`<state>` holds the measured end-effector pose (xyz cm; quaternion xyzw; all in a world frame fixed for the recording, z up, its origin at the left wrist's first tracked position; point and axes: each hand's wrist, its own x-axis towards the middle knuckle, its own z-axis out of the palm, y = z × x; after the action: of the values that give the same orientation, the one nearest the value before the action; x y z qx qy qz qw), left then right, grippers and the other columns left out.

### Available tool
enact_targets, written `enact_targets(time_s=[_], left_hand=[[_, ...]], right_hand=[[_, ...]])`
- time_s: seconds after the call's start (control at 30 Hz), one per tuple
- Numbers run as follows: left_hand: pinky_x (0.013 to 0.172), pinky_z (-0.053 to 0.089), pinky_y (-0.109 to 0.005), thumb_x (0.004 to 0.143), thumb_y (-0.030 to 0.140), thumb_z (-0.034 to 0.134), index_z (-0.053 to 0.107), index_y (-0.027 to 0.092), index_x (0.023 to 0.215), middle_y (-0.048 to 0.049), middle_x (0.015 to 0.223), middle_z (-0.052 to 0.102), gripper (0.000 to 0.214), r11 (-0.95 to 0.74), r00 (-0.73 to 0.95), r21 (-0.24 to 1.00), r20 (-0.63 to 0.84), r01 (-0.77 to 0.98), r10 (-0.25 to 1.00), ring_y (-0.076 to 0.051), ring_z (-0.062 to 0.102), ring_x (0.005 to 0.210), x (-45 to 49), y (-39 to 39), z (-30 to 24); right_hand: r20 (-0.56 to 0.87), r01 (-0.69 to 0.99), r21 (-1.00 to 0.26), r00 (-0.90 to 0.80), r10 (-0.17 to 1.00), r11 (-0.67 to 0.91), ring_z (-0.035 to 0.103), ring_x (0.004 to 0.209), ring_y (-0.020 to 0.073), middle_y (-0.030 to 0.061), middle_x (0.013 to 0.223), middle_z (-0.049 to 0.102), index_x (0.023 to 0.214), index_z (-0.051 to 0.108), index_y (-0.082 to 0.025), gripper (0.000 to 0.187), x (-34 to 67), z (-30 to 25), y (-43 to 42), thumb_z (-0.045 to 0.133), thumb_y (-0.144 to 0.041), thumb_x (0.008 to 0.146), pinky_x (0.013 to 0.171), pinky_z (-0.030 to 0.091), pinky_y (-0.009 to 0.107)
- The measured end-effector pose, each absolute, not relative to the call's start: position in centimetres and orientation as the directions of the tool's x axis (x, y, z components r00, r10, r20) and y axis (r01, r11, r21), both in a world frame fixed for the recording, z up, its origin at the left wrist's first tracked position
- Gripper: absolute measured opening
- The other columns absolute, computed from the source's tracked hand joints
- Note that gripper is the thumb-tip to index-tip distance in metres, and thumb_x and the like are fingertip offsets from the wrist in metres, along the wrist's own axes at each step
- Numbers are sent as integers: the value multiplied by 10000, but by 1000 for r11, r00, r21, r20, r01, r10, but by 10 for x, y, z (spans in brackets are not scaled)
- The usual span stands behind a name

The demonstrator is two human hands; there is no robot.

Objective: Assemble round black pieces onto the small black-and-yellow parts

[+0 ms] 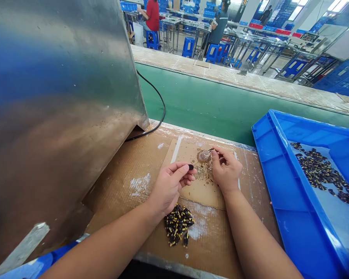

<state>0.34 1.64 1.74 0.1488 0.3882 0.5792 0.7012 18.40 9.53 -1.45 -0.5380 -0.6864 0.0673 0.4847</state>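
Note:
My left hand (173, 184) is closed, pinching a small black oval piece (190, 167) between thumb and forefinger. My right hand (227, 166) has its thumb and fingers drawn together at the right side of a small clear dome-shaped container (204, 155); what they hold, if anything, is too small to make out. The container stands on a stained cardboard sheet (199, 195), with brown spots around it. Below my left hand lies a pile of small black pieces with yellow ends (178, 224).
A large metal housing (61, 97) rises at left, with a black cable (163, 104) beside it. At right stands a blue crate (293, 201) holding many similar pieces. Beyond the bench runs a green belt (197, 100). Two people (152, 17) work at tables farther back.

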Motion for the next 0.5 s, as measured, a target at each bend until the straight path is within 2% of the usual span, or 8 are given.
enact_targets(time_s=[0.2,0.33,0.5], left_hand=[[659,517,-176,745,242,867,719,80,907,-142,869,747,273,307,64,568,-407,-764,911,-117,660,718,4,18,15],[656,535,-164,715,236,889,733,77,890,-133,868,751,283,314,72,555,-413,-770,908,-116,669,720,2,19,17],[669,545,-158,689,241,909,750,95,857,-103,857,756,274,301,78,585,-375,-753,924,-105,672,721,1,19,18]], right_hand=[[535,600,-718,152,831,353,656,708,174,70,923,768,1014,757,-205,254,182,-11,88,627,-413,947,664,535,326],[402,384,-873,215,890,301,702,772,186,67,907,762,992,740,-198,233,172,16,66,672,-406,914,697,590,320],[233,172,-963,138,963,208,706,711,156,22,803,741,967,727,-219,133,157,42,28,717,-331,897,655,611,282]])
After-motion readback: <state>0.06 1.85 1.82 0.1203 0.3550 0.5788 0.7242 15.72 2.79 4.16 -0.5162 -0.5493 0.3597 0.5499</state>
